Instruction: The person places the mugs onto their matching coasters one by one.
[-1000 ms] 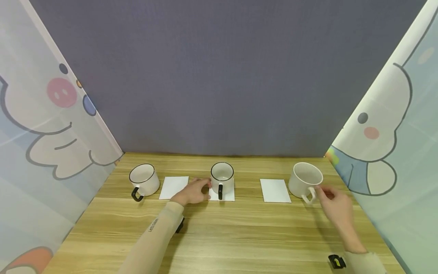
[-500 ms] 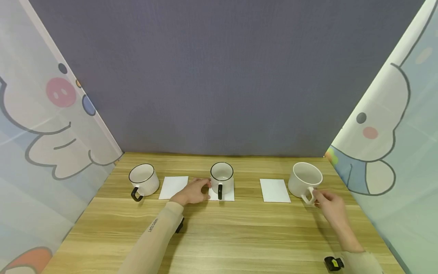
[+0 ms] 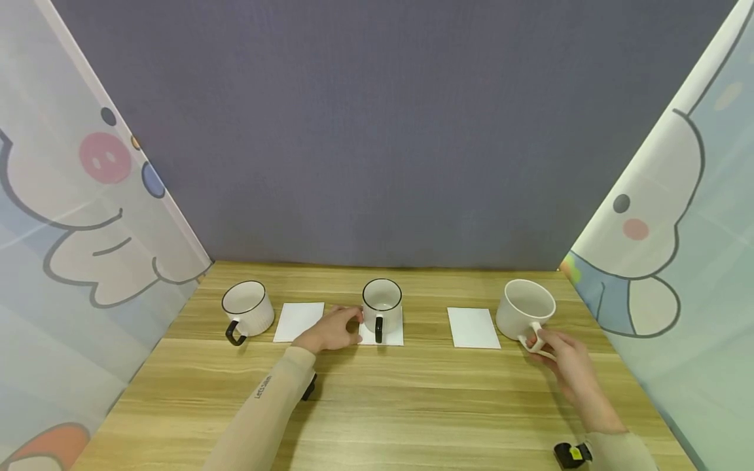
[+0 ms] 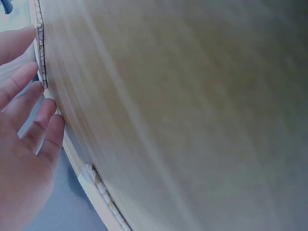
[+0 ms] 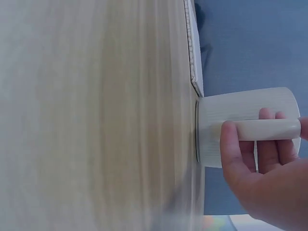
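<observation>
At left on the counter [image 3: 424, 405] stands a black-handled mug [image 3: 253, 318]; beside the middle mug [image 3: 384, 315], the relaxed left grip [image 3: 331, 329] holds nothing. At right, the right grip [image 3: 565, 360] has newly curled round the handle [image 5: 264, 130] of the standing white mug [image 3: 518, 318], apparently securing it.

From above the fingers [image 3: 352, 314], the head view faced forward and down; wrist views faced theirs from close by, sharing the tabletop [image 3: 424, 405].
</observation>
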### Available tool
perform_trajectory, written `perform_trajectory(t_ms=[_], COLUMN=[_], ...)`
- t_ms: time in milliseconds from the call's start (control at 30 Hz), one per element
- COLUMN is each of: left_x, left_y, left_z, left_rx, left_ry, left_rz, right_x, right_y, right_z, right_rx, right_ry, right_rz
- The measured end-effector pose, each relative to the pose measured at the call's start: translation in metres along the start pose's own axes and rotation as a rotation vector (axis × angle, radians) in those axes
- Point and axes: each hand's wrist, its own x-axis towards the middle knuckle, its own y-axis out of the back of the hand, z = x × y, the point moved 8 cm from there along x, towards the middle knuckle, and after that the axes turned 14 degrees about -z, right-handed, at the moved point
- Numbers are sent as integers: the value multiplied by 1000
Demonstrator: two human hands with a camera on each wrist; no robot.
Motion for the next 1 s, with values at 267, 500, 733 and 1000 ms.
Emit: perform_trajectory(t_ms=[267, 500, 733, 1000], left_x=[0, -1, -8, -24], left_y=[2, -1, 4, 21], left_z=[1, -3, 5, 23], left_rx=[-4, -26, -26, -16], left_ry=[-7, 3, 19, 25], left_rz=[5, 6, 50, 192], right_x=[2, 5, 6, 4], right_y=[3, 4, 4, 4], right_z=[7, 10, 10, 10], right_rx=[-40, -88, -96, -113], right_ry=[-47, -74, -91, -116], right_rz=[13, 54, 73, 88])
